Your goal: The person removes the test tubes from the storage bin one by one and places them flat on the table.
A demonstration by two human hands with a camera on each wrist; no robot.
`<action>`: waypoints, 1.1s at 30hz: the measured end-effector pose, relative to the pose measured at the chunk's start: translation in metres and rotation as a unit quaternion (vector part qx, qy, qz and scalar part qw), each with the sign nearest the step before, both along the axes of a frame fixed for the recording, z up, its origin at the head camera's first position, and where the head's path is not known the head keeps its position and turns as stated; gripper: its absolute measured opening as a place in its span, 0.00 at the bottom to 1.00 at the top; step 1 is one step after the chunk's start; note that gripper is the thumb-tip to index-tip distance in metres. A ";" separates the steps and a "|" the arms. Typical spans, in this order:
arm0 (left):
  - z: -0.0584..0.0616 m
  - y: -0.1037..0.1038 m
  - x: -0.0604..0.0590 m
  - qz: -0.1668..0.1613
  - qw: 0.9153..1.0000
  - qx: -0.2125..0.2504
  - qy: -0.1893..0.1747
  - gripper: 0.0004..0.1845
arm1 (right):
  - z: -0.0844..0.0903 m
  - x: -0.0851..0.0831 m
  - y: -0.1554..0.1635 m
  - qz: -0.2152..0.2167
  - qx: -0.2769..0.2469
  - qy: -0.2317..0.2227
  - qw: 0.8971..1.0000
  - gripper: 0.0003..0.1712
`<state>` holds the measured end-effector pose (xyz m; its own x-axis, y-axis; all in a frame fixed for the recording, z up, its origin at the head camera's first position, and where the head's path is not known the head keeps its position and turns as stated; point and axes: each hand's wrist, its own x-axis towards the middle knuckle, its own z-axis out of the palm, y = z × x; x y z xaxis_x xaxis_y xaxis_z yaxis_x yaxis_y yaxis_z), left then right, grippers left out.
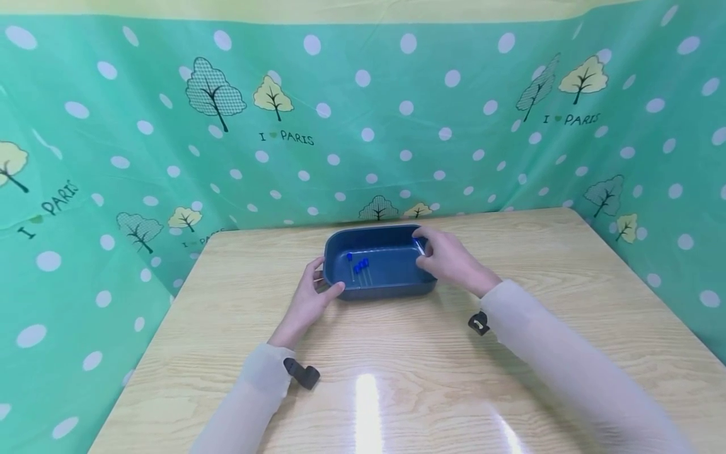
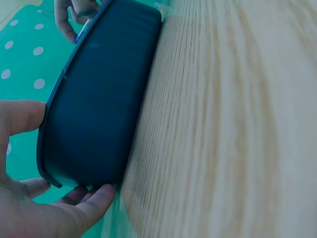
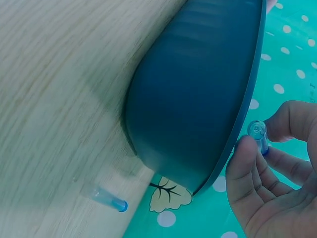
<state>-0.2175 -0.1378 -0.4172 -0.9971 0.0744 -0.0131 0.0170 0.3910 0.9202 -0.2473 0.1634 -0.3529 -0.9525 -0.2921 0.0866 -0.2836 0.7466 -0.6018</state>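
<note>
Blue box point(image 1: 394, 266) is gripped by the left hand point(image 1: 309, 297), probably for steadiness, while the right hand point(image 1: 452, 260) pinches a small tube point(image 3: 258, 133).

The left off-white fabric sleeve point(image 1: 247, 396) is fitted with a curved black strap point(image 1: 303, 373); the right off-white fabric sleeve point(image 1: 567, 359) is fitted with a small black piece point(image 1: 474, 324) bearing a pale mark point(image 1: 479, 325).

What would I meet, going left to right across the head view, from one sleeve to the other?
Left sleeve → left hand on the tray → blue-capped tubes inside it → right hand, pinching another tube → right sleeve.
</note>
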 end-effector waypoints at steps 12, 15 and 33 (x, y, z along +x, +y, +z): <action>0.000 0.000 0.001 0.002 1.000 -0.003 0.003 0.42 | -0.003 0.000 0.012 -0.015 0.016 0.008 1.000 0.30; 0.000 0.000 0.001 0.004 1.000 -0.003 0.005 0.43 | -0.002 0.000 0.015 -0.018 0.016 0.010 1.000 0.30; 0.000 0.002 0.001 0.004 1.000 -0.002 0.004 0.42 | -0.006 0.000 0.031 -0.036 0.013 -0.016 0.999 0.30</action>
